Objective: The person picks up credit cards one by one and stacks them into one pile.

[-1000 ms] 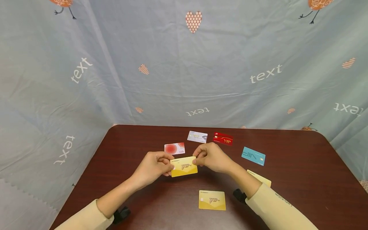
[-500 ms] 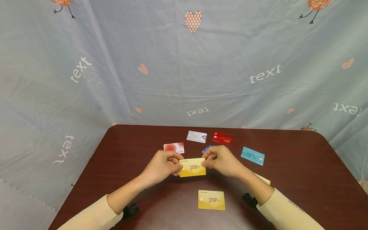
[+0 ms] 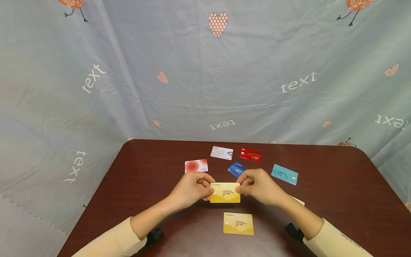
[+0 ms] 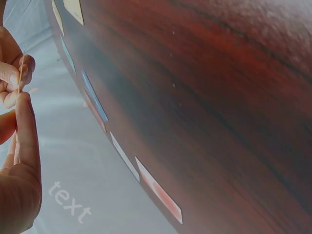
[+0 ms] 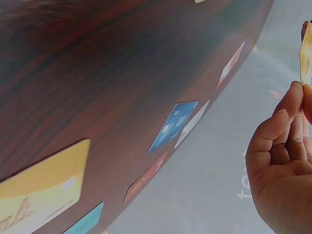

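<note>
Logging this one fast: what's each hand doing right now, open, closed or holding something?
Left hand: holding, pinching one end of a yellow card.
Right hand: holding, pinching the same card's other end.

We count eight cards in all: one held by two grips, the left grip [image 3: 195,188] and the right grip [image 3: 259,185], and seven on one tabletop [image 3: 147,167]. By colour we make it three yellow: the held yellow card [image 3: 225,193], the near yellow card [image 3: 238,223] and the part-hidden yellow card [image 3: 299,201]; then one red-circled white card [image 3: 196,165], one white VIP card [image 3: 221,152], one red card [image 3: 250,155], one blue card [image 3: 237,169] and one teal card [image 3: 284,174]. We also tally two sleeves, one left sleeve [image 3: 115,238] and one right sleeve [image 3: 334,241], plus one curtain [image 3: 250,60] bearing five printed words.
</note>
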`<state>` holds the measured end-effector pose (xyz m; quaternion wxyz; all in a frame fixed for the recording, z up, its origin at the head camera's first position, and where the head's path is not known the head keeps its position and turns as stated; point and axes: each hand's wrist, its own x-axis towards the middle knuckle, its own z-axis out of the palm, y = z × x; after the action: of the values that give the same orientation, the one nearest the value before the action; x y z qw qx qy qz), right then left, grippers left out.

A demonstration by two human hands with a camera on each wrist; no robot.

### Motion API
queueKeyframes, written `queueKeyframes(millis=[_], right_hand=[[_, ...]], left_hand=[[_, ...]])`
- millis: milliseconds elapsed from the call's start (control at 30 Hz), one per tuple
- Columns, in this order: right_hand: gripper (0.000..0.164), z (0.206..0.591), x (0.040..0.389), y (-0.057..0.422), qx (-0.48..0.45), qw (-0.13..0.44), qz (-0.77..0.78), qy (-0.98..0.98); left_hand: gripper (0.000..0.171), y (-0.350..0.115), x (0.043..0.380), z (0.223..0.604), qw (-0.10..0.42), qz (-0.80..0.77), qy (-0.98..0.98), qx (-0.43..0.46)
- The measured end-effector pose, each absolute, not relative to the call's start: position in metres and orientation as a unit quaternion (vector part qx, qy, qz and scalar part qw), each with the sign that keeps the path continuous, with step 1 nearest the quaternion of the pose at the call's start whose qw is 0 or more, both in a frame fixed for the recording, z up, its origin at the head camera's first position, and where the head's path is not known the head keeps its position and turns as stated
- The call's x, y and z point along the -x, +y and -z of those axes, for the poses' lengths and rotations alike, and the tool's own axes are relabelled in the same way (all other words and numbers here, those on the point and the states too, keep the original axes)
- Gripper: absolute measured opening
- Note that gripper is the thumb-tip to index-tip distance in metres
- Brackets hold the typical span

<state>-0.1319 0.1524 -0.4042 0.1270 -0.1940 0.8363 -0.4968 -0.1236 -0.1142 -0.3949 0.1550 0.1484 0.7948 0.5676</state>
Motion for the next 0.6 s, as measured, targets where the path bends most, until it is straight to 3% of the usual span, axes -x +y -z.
queueKeyframes(millis=[600], right_hand=[[0.015, 0.416, 0.105, 0.175, 0.177, 0.158, 0.517, 0.822]], left_hand=[[0.014, -0.095, 0.112, 0.408, 0.198, -0.571, 0.78, -0.163]])
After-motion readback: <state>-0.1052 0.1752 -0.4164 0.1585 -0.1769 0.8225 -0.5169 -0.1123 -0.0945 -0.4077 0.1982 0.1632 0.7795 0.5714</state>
